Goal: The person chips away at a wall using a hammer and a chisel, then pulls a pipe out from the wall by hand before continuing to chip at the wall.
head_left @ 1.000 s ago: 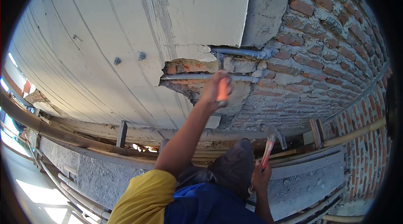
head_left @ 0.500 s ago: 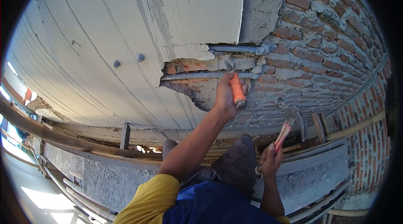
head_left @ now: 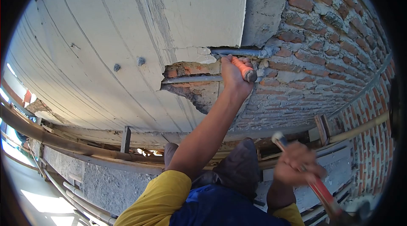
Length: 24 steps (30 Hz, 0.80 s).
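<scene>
My left hand (head_left: 233, 76) is wrapped round the orange handle of a chisel (head_left: 244, 68), whose butt end faces back toward me. The chisel's blade is hidden, close under the upper grey pipe (head_left: 237, 51) in the broken-open part of the wall. Below my left wrist's level to the left runs a second grey pipe (head_left: 190, 79). Low on the right, my right hand (head_left: 296, 164), smeared by motion, grips a claw hammer (head_left: 323, 193) by its red handle. The hammer's head is blurred at the lower right, well apart from the chisel.
Pale plastered wall (head_left: 106, 48) spreads left, its edge jagged around the opening. Rough exposed brick (head_left: 322, 58) lies to the right. Bamboo poles (head_left: 76, 141) and a grey, debris-covered plank (head_left: 114, 183) run beneath me. A short wooden post (head_left: 126, 139) stands at the wall's foot.
My left hand and the chisel have moved up to the upper pipe, the handle tilting further right. My right hand has swung the hammer, so its head now points down and right.
</scene>
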{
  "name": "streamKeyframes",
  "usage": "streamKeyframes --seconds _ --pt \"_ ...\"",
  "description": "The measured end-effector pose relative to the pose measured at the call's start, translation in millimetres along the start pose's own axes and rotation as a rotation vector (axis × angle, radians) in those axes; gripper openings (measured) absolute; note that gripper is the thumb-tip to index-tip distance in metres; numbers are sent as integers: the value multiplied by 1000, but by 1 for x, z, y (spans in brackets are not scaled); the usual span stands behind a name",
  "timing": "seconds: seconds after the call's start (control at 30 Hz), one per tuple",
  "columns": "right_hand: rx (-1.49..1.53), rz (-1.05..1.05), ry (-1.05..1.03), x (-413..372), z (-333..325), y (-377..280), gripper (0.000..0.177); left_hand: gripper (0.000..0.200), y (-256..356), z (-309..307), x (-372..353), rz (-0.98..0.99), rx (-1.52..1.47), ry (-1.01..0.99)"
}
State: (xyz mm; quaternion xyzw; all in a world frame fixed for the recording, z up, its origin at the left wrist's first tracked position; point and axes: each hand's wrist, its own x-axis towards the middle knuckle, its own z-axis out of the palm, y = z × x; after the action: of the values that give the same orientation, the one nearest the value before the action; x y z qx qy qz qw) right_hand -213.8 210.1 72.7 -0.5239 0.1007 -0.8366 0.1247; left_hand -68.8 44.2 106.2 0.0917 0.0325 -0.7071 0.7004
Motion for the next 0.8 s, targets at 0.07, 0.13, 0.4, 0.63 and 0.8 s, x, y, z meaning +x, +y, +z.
streamKeyframes --seconds 0.07,0.13,0.4,0.63,0.8 --pt "-371 142 -330 -27 -9 34 26 17 2 -1 2 12 11 -13" --pt "-702 407 -586 -31 -15 36 18 16 4 -13 13 13 -7 -89" --pt "172 61 61 16 23 -17 21 16 2 -6 4 44 -15 -17" --pt "-733 820 -554 -61 -25 42 25 16 1 -20 7 36 16 -40" --pt "-671 835 -464 -128 -82 32 25 17 0 -19 14 39 -31 -52"
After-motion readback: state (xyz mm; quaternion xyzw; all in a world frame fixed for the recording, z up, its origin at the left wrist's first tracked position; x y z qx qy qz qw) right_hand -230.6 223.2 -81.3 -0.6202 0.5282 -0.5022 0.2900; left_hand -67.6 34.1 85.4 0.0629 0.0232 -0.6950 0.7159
